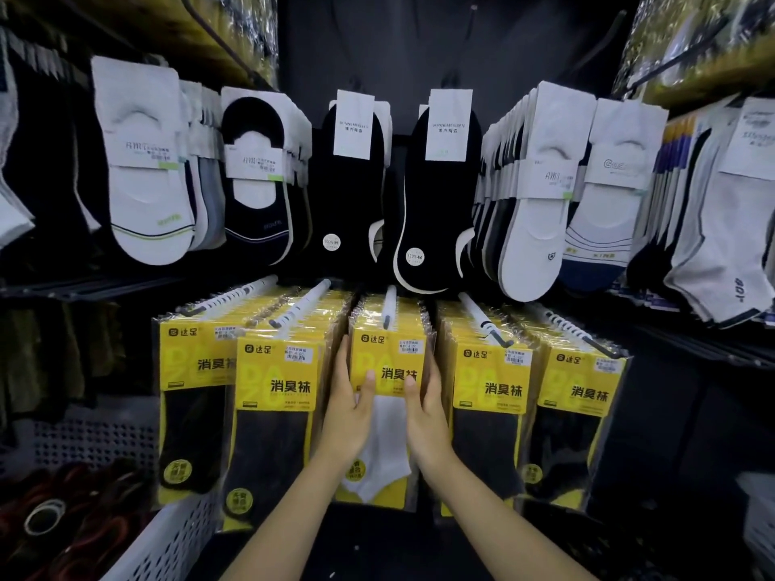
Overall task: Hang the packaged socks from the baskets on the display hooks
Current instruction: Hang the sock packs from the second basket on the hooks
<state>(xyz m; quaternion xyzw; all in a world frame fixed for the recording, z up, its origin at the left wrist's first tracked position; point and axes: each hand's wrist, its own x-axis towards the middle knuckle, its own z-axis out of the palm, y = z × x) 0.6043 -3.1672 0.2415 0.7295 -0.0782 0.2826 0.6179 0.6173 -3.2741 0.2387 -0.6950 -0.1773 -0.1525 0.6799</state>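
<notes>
A yellow-carded pack of white socks (pixel 388 417) hangs at the front of the middle display hook (pixel 390 306). My left hand (pixel 350 408) grips its left edge, thumb on the yellow card and fingers behind. On the opposite edge my right hand (pixel 423 406) holds it the same way. More identical packs sit behind it on that hook. To either side, packs of black socks (pixel 274 413) and further black-sock packs (pixel 488 408) fill the neighbouring hooks.
Above hang rows of loose low-cut socks, white (pixel 142 169) and black (pixel 352 182). A white perforated basket (pixel 167 538) stands at the lower left with dark items inside. A dark basket rim (pixel 557 534) lies lower right.
</notes>
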